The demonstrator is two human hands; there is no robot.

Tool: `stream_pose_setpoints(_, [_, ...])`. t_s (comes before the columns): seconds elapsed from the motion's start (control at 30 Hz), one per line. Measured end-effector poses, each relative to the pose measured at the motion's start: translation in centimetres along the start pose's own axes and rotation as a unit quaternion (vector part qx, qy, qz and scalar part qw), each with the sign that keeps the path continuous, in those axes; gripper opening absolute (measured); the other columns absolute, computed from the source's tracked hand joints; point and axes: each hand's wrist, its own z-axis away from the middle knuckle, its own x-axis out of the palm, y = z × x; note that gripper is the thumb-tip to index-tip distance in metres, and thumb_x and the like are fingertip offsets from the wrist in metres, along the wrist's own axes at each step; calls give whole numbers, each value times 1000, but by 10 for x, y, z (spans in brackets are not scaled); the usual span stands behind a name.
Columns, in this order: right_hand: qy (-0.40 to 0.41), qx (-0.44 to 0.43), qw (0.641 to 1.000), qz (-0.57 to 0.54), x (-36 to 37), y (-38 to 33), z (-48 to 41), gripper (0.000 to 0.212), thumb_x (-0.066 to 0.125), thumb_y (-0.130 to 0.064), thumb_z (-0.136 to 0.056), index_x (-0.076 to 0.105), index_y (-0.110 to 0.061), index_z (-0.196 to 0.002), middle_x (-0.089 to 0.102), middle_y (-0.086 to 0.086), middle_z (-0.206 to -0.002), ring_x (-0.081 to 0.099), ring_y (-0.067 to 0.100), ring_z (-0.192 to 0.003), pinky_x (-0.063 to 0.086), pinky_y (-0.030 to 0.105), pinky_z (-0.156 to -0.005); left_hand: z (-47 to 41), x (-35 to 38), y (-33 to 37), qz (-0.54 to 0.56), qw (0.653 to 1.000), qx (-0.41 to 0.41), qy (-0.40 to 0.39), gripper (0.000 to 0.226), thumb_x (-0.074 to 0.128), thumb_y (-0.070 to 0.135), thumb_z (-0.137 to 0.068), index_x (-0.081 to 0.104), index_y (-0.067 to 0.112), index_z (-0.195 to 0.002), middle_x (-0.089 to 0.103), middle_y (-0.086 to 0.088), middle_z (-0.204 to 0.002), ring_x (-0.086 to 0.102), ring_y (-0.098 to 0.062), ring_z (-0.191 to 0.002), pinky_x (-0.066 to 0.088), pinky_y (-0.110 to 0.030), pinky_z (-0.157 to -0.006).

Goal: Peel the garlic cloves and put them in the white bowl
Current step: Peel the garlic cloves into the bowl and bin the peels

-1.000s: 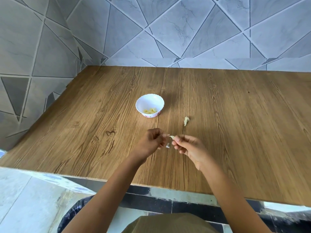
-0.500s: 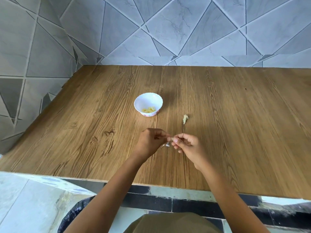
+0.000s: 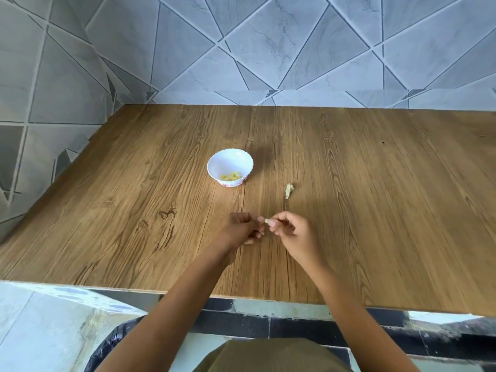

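- Both hands close together low over the bench (image 3: pixel 375 210), near its front edge, fingertips nearly meeting.
- Right hand (image 3: pixel 291 232) curled, pinching a small pale garlic clove (image 3: pixel 267 220) between thumb and forefinger.
- Left hand (image 3: pixel 243 229) curled too, thumb tip at the clove's free end; hard to tell whether gripping the clove itself or only its skin.
- Most of the clove hidden by fingertips and smeared by blur; peeled or not, cannot tell.
- White bowl (image 3: pixel 214 162) well beyond the hands, slightly left, holding yellowish peeled cloves (image 3: pixel 231 176) too small to count.
- Pale scrap (image 3: pixel 288 189) lying right of the bowl, apart from it; skin or clove, unclear.
- Forearms cut off by the lower edge.
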Motion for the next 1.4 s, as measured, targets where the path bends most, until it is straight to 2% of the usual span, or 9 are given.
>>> stream_pose_setpoints(0.1, [72, -27, 990, 119, 10, -4, 2, 13, 65, -18, -87, 68, -7, -80, 68, 3, -71, 62, 22, -62, 48, 35, -56, 2, 12, -8, -214, 958, 122, 146, 16, 59, 15, -91, 63, 9, -76, 60, 3, -67, 50, -7, -58, 38, -17, -54])
stream_pose_setpoints(0.23, [56, 144, 985, -77, 14, -10, 2, 14, 64, -16, -88, 67, -14, -75, 67, -1, -65, 62, 11, -57, 49, 24, -50, 5, 19, -14, -363, 873, 238, 221, 9, 59, 13, -89, 61, 5, -85, 65, -3, -79, 57, -18, -71, 44, -31, -62])
stream_pose_setpoints(0.4, [-71, 217, 933, -278, -2, -6, -5, 7, 61, -11, -88, 67, -11, -83, 66, -4, -65, 59, 4, -59, 47, 16, -53, 3, 4, -4, -54, 992, 109, 13, 17, 52, 11, -95, 63, 8, -83, 63, -5, -73, 56, -8, -64, 44, -18, -58])
stream_pose_setpoints(0.57, [-125, 188, 918, -327, -6, 1, -4, 5, 61, -10, -86, 66, -9, -87, 67, -1, -70, 61, 6, -65, 50, 17, -60, 2, -5, 1, 41, 995, 22, -84, 23, 49, 9, -96, 64, 11, -79, 62, 2, -66, 55, -5, -58, 41, -15, -53])
stream_pose_setpoints(0.73, [-98, 102, 964, -227, -9, 4, -4, 10, 58, -7, -90, 65, -14, -87, 66, -3, -76, 61, 3, -71, 51, 17, -67, 0, -6, 7, 109, 990, -34, -79, 21, 48, 8, -96, 62, 9, -80, 61, 1, -65, 54, -6, -55, 40, -17, -49])
stream_pose_setpoints(0.83, [-73, 36, 983, -167, -12, 3, -4, 10, 58, -6, -90, 64, -13, -87, 64, -3, -77, 60, 2, -70, 50, 17, -67, 0, -8, 7, -63, 998, 30, -2, 21, 50, 11, -96, 65, 10, -81, 63, 5, -66, 55, -6, -58, 41, -14, -51])
stream_pose_setpoints(0.97, [-53, 6, 989, -141, -13, 5, -3, 11, 58, -6, -91, 63, -15, -86, 63, -4, -75, 59, 4, -69, 50, 17, -67, -2, -9, 0, -407, 892, 170, 105, 13, 61, 16, -89, 73, 11, -88, 68, 5, -85, 57, -7, -73, 42, -19, -64])
stream_pose_setpoints(1.2, [-54, 78, 978, -188, -11, 7, -4, 11, 56, -11, -92, 65, -16, -88, 67, 0, -76, 62, 4, -68, 52, 19, -65, -2, -7, 6, -168, 963, 202, 60, 12, 73, 8, -80, 71, 17, -88, 71, 2, -81, 66, -7, -76, 54, -21, -77])
stream_pose_setpoints(1.4, [-63, 97, 971, -211, -10, 2, -6, 11, 57, -14, -92, 67, -16, -87, 68, -4, -71, 62, 4, -67, 52, 18, -63, -4, -6, 10, -169, 965, 197, 20, 15, 70, 3, -81, 71, 18, -83, 70, 6, -71, 64, -5, -66, 53, -21, -68])
